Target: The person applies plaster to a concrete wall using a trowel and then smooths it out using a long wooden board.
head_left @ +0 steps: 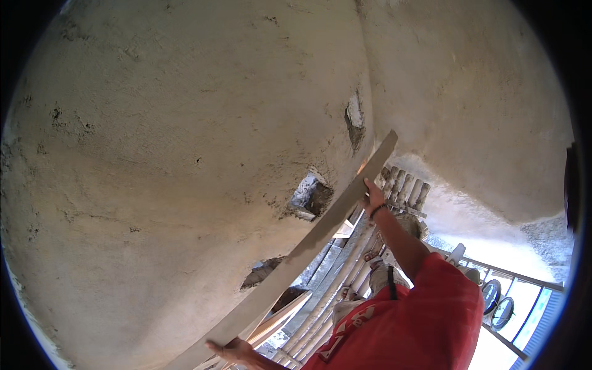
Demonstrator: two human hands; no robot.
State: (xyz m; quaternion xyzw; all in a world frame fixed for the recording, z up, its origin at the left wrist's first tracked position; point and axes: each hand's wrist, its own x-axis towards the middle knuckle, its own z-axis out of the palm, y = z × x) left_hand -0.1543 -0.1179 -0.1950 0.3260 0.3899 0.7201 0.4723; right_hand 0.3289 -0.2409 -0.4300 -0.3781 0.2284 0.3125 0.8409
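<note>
A long, flat grey straightedge board [314, 246] runs diagonally from the bottom left to the middle right, alongside a plastered wall [172, 123]. My right hand [374, 198], with a dark band at the wrist, grips its upper part. Lower down, my left hand [229, 349] is closed on the same board. Beside the board, the wall has a square recess [320, 198], a narrow rough cavity [354, 126] higher up and another hole [259, 274], partly hidden by the board. My red sleeve and shirt fill the lower right.
I stand on a bamboo-pole platform [345, 283] with gaps showing lower levels. More short poles [404, 188] lie by the corner where a second wall [468, 105] meets the first. At the right are a bright opening with a railing [536, 280] and two round dark-topped containers [502, 311].
</note>
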